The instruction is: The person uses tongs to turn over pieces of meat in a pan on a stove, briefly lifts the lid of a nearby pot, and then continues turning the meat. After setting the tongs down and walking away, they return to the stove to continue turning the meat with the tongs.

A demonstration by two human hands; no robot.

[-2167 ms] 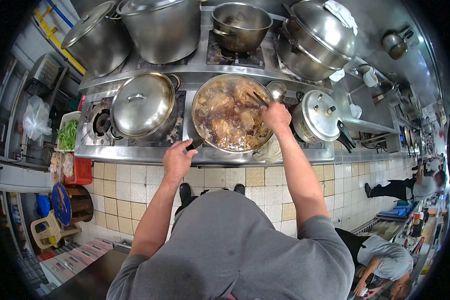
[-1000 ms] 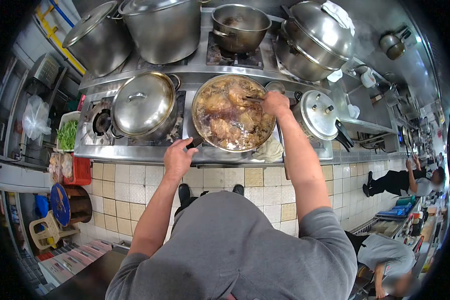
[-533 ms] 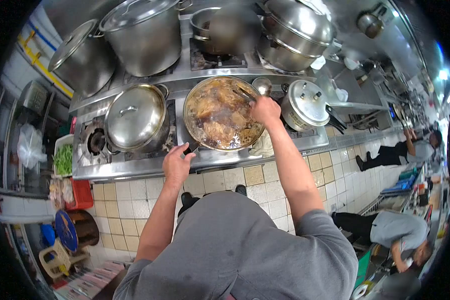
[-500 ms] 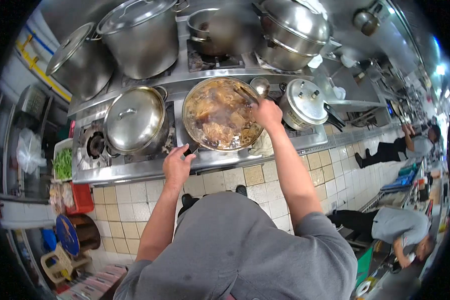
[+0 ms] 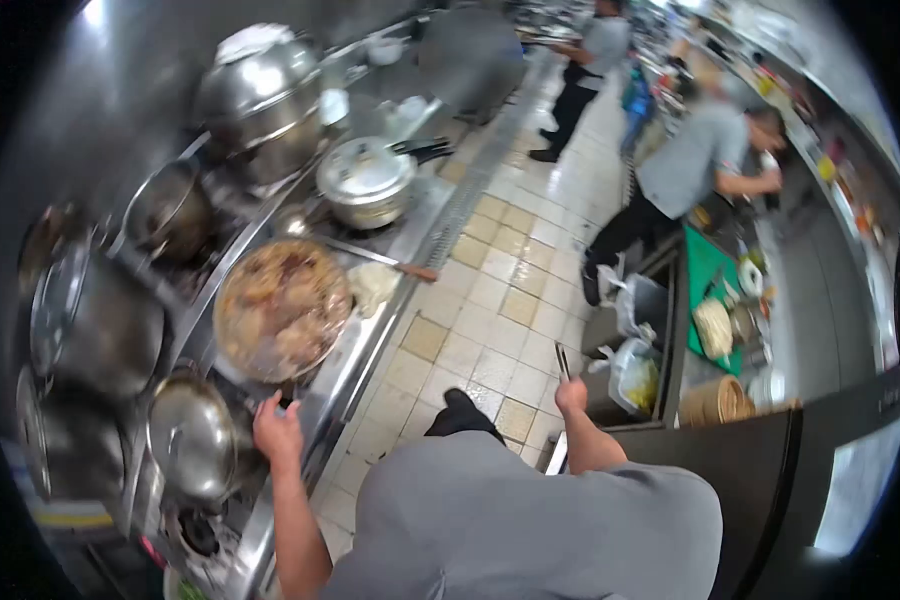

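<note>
A wide pan [image 5: 222,350] of pieces simmering in brown liquid [image 5: 282,305] stands on the stove at my left. My left hand [image 5: 278,430] is beside the pan's near edge, thumb and fingers apart, with nothing visible in the grasp. Out over the floor, away from the stove, my right hand [image 5: 572,396] is closed on a pair of metal tongs [image 5: 562,360] with the tips pointing forward. A ladle [image 5: 360,254] with a wooden handle end lies between the pan and a pressure cooker [image 5: 368,180]. A cloth [image 5: 373,287] lies by the pan.
A lidded pot [image 5: 192,440] stands near my left hand; large pots [image 5: 105,325] and a steamer [image 5: 260,100] are behind. At right are lined bins [image 5: 635,372], a green board [image 5: 708,290] and a dark cabinet [image 5: 710,475]. Two co-workers [image 5: 685,150] [image 5: 595,60] stand ahead.
My view and body have turned right, away from the stove. My right hand has taken the tongs out of the pan and over the floor. The left hand stays by the pan.
</note>
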